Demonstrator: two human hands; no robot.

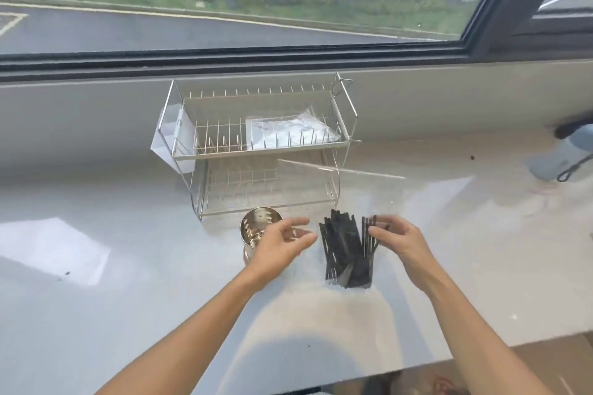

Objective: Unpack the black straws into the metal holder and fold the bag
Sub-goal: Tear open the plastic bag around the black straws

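A pale grey counter [134, 282] is running under a wide window [224, 0], and cars are standing behind a fence outside. On the counter, against the sill, a two-tier wire dish rack [256, 150] is sitting with a flat clear plastic packet [288, 131] lying on its upper shelf and a white tag [165, 144] hanging at its left end.

Both forearms are reaching forward from the bottom of the view. The clear bag [346, 202] is standing upright in front of the rack's right half, its upper edge blurred, and the black straws [348, 250] are bunching inside its lower part, their long axes running roughly vertical and fanning slightly outward at the top. The metal holder [255, 234] is standing just left of the bag, upright, its perforated mouth open upward and partly hidden behind the left hand.

The left hand [282, 245] is hovering palm inward, fingers spread and gently bent, beside the bag; whether it is touching the plastic cannot be told. The right hand [398, 240] is pinching the bag's right side with curled fingertips near the straw tops.

No readable writing is showing anywhere.
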